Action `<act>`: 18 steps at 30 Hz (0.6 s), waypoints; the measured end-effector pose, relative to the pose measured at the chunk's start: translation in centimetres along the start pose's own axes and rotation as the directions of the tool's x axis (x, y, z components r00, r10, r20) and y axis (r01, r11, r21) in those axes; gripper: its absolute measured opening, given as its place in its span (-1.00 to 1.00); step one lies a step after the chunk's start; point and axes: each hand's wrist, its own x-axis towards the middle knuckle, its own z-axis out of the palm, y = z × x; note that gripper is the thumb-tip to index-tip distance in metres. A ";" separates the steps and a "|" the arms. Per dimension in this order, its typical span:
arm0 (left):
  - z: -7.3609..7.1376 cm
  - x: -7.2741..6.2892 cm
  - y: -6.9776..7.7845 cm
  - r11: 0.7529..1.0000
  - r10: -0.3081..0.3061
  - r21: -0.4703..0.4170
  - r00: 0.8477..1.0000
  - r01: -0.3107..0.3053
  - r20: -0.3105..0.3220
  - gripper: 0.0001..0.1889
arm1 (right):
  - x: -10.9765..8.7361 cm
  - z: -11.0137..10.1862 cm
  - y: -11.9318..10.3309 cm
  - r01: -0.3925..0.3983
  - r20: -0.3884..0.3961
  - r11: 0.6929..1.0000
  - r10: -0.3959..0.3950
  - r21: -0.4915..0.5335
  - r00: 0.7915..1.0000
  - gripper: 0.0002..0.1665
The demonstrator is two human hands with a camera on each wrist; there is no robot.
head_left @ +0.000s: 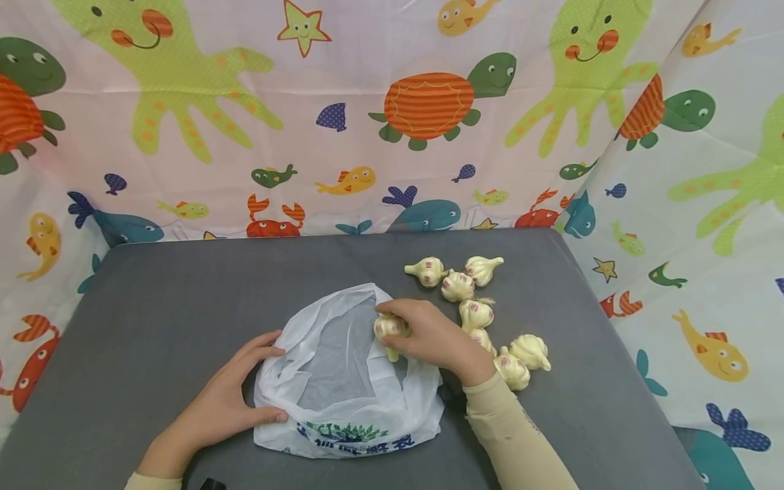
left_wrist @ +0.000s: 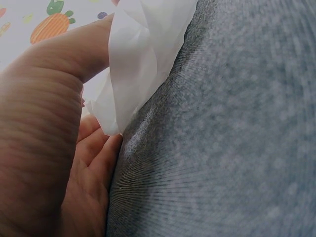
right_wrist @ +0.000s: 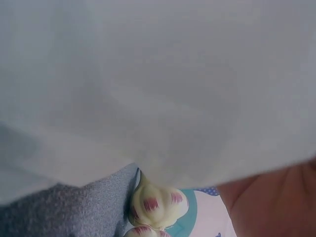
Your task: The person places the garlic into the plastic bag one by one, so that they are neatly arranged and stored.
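A white plastic bag (head_left: 346, 432) with green and blue print lies on the grey table, its mouth spread wide. My left hand (head_left: 223, 391) rests against the bag's left side, thumb and fingers spread apart. In the left wrist view, white plastic (left_wrist: 140, 59) hangs beside the thumb. Over the right part of the bag's mouth, my right hand (head_left: 431, 333) pinches a garlic bulb (head_left: 390, 327). White plastic fills much of the right wrist view and hides that held bulb. Several other garlic bulbs (head_left: 476, 314) lie on the table to the right of the bag.
The garlic group runs from the back bulb (head_left: 484, 269) to the front pair near the right forearm, including one bulb (head_left: 531, 352). A sea-animal curtain (head_left: 343, 68) hangs behind the grey table (head_left: 184, 292). A small black object (head_left: 212, 484) shows at the bottom edge.
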 end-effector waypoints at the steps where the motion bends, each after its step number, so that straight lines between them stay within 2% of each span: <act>1: 0.0 0.0 0.0 1.000 0.000 -0.001 1.000 0.000 0.000 -0.05 | 0.0 0.0 -0.1 -0.005 0.004 1.000 0.005 -0.001 1.000 -0.48; 18: 0.0 0.1 -0.1 1.000 0.004 0.016 1.000 -0.004 0.000 -0.06 | 0.2 1.0 -0.3 0.000 0.046 1.000 0.000 0.001 0.999 -0.43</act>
